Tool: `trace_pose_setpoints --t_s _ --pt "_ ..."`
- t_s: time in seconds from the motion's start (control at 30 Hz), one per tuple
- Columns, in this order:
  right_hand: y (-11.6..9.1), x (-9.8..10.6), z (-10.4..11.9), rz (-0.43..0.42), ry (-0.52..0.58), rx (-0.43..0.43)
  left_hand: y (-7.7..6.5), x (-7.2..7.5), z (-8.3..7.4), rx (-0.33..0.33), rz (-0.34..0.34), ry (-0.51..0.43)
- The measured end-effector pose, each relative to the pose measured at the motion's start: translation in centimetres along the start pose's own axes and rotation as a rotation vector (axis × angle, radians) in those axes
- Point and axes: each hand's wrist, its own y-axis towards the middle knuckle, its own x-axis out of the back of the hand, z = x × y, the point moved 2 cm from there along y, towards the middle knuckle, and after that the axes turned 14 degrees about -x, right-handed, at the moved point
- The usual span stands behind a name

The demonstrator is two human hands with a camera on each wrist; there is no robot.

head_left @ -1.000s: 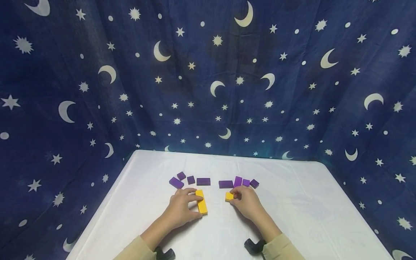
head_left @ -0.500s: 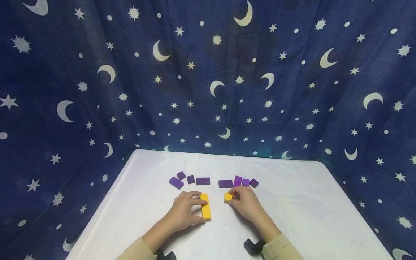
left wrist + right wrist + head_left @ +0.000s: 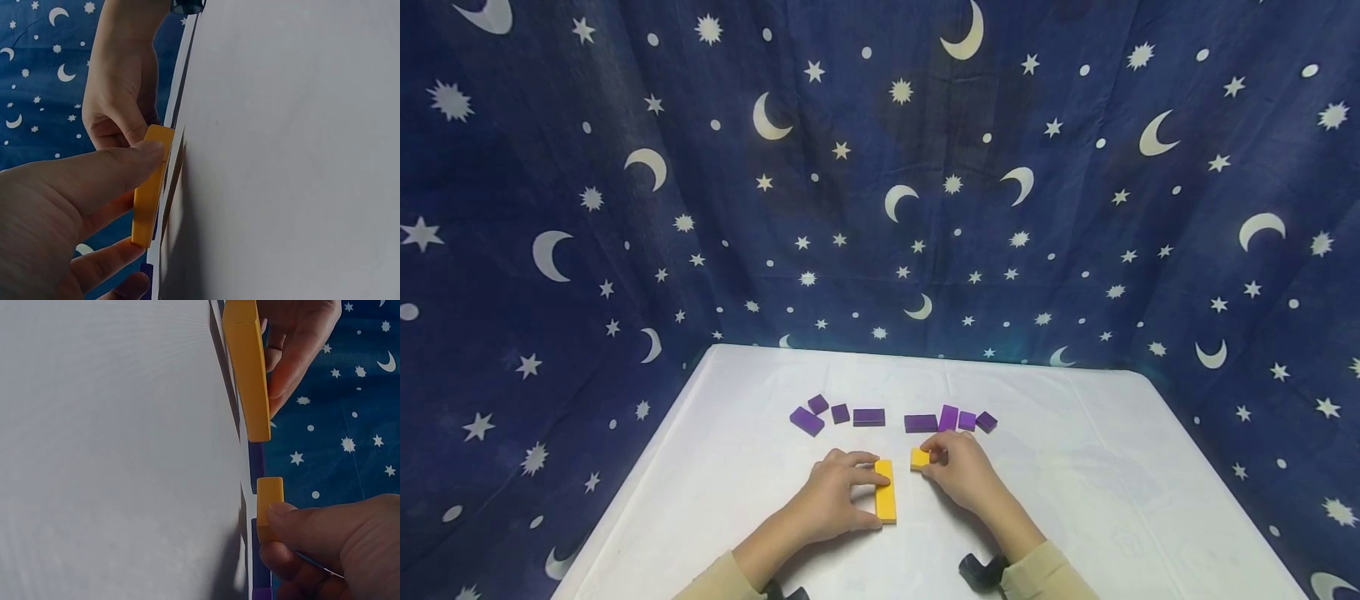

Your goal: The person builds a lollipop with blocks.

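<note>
1. The left hand (image 3: 837, 500) grips the long block (image 3: 886, 492) between thumb and fingers toward its two ends, seemingly just above the table (image 3: 1112, 500); uneven pressure could make it pivot or slip.
2. The right hand (image 3: 962, 471) pinches the short block (image 3: 919, 460) by one end, near the long block's far end but apart from it; with so little held, a bump could twist it loose.
3. The gap between the two is small, so a quick inward move by either hand could knock them askew.
4. The right hand's fingers are close to the purple blocks (image 3: 921, 424); drifting away from the person could nudge those.
5. Fingers partly cover both held pieces, so a tilt might go unnoticed.
</note>
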Motion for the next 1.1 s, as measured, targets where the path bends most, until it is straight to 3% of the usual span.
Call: trace_pose_setpoints --t_s 1.1 --pt "-0.3 -1.2 0.1 0.048 -0.022 0.026 -0.2 -0.8 -1.4 -0.055 0.062 -0.003"
